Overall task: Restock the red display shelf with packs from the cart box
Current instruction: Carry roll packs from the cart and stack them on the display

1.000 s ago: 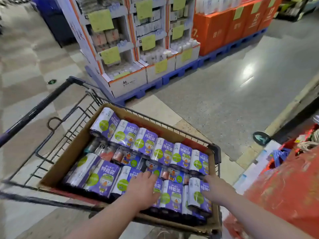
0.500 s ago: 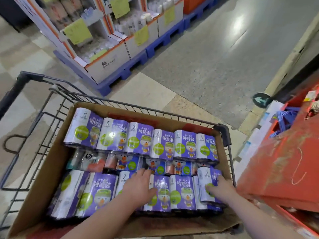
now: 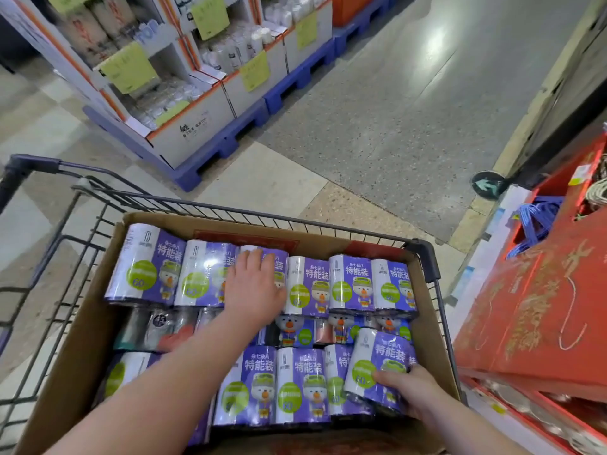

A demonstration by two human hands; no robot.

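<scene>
Packs (image 3: 308, 284) stand in rows in the cart box (image 3: 98, 323). The right hand (image 3: 410, 395) grips a corner pack (image 3: 381, 359), tilted out of its row, probably for lifting to the red display shelf (image 3: 542, 307) alongside; the left hand (image 3: 253, 290) lies flat on a far-row pack (image 3: 279, 267), perhaps steadying it.

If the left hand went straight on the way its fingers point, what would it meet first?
The left hand lies flat on a far-row pack, fingers pointing away. Past that pack's top edge it would probably meet the box's far wall first, though depth is unclear.
</scene>
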